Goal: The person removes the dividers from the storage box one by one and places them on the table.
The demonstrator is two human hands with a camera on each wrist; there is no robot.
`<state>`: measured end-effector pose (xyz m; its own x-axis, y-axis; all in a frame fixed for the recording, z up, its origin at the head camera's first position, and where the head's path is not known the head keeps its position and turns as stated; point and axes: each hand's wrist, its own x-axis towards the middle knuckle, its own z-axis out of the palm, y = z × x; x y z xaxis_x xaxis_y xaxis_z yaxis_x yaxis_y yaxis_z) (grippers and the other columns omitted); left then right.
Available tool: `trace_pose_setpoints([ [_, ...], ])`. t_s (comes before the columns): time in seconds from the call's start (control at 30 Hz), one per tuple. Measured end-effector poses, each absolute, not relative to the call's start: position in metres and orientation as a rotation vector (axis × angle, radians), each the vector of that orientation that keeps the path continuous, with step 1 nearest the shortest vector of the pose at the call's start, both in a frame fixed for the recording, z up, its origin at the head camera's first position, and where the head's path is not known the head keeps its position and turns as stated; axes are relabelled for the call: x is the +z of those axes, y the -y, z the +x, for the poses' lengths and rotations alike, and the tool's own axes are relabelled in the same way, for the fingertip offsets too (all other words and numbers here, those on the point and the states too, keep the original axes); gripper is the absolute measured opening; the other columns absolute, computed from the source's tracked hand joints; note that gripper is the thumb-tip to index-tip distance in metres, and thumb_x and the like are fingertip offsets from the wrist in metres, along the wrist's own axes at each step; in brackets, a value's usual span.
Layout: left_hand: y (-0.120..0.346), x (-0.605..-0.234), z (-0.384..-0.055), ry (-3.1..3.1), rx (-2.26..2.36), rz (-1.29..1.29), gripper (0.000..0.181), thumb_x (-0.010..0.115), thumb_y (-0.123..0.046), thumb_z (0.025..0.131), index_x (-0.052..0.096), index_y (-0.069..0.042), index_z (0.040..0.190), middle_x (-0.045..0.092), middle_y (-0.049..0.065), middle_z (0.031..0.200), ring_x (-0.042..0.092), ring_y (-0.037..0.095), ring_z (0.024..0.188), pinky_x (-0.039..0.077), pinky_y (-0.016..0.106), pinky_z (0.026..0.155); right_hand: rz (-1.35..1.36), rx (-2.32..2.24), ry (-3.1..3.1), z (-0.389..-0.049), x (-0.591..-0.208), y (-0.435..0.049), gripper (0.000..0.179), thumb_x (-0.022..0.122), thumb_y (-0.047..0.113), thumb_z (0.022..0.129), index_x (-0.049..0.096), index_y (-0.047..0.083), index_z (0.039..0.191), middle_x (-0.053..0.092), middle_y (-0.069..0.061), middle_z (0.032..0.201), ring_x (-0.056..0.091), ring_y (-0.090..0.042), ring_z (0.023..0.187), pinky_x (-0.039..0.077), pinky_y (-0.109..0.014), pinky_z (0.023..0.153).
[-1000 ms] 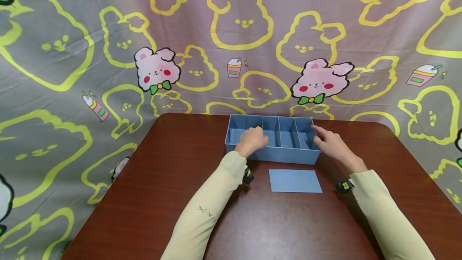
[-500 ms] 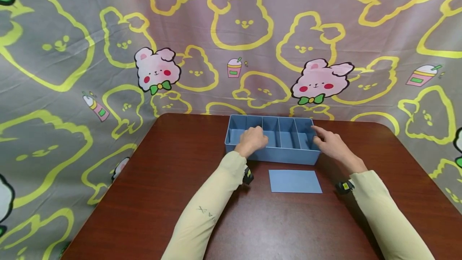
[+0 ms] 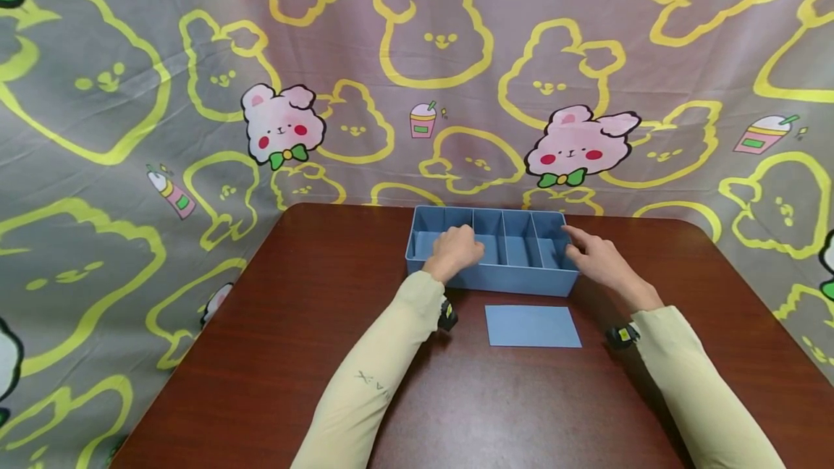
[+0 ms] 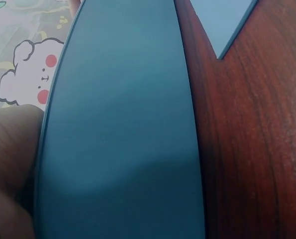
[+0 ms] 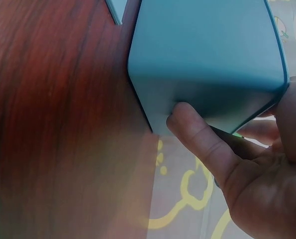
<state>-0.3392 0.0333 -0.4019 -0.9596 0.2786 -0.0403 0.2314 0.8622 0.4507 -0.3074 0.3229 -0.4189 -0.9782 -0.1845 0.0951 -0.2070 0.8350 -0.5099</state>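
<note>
A long blue divider box (image 3: pixel 515 279) stands on the table, its upright partitions making several compartments. My left hand (image 3: pixel 455 250) reaches over the front wall into the left part, knuckles up, close to a partition (image 3: pixel 473 220); its fingertips are hidden, and I cannot tell what they hold. In the left wrist view, the left hand (image 4: pixel 11 144) lies behind the rim. At the right end, my right hand (image 3: pixel 598 258) grips the box's end wall. One finger (image 5: pixel 192 124) presses low on its outside, and the hand also reaches the rim.
A flat blue rectangular panel (image 3: pixel 533 326) lies on the brown wooden table (image 3: pixel 326 324) in front of the box. Behind the table hangs a patterned curtain (image 3: pixel 358 35), close to the box's back side. Each wrist wears a small black camera (image 3: pixel 623 336).
</note>
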Motion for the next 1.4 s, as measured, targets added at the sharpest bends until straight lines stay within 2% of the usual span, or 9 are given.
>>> trace_pose_setpoints([
  [0.7,-0.031,-0.398,-0.338,-2.937,0.765,0.419,0.044,0.046,-0.024,0.098,0.043,-0.016,0.055,0.030,-0.003,0.046,0.018,0.011,0.041,0.018,0.027,0.039,0.327,0.827,2.959,-0.307,-0.420,-0.323,0.054,0.044,0.021,0.101,0.034,0.004,0.151,0.047,-0.006,0.068,0.044,-0.019,0.052,0.038,-0.032,0.052],
  [1.17,-0.031,-0.391,-0.340,-2.948,0.770,0.430,0.041,0.046,-0.026,0.098,0.056,-0.013,0.060,0.044,0.000,0.047,0.032,0.013,0.038,0.028,0.028,0.038,0.323,0.835,2.975,-0.307,-0.417,-0.322,0.054,0.043,0.023,0.102,0.033,0.004,0.151,0.046,-0.006,0.069,0.044,-0.018,0.052,0.038,-0.032,0.052],
  [1.3,-0.032,-0.388,-0.339,-2.950,0.759,0.417,0.043,0.046,-0.025,0.098,0.054,-0.013,0.058,0.045,0.000,0.046,0.033,0.014,0.038,0.028,0.028,0.038,0.322,0.837,2.979,-0.306,-0.417,-0.323,0.055,0.043,0.024,0.102,0.033,0.004,0.152,0.047,-0.006,0.070,0.044,-0.018,0.051,0.038,-0.032,0.053],
  [1.4,-0.031,-0.386,-0.338,-2.955,0.777,0.417,0.043,0.046,-0.025,0.098,0.050,-0.015,0.056,0.040,-0.002,0.045,0.028,0.013,0.037,0.024,0.027,0.038,0.323,0.835,2.978,-0.306,-0.417,-0.323,0.055,0.043,0.025,0.102,0.033,0.004,0.152,0.046,-0.006,0.070,0.044,-0.017,0.052,0.038,-0.032,0.053],
])
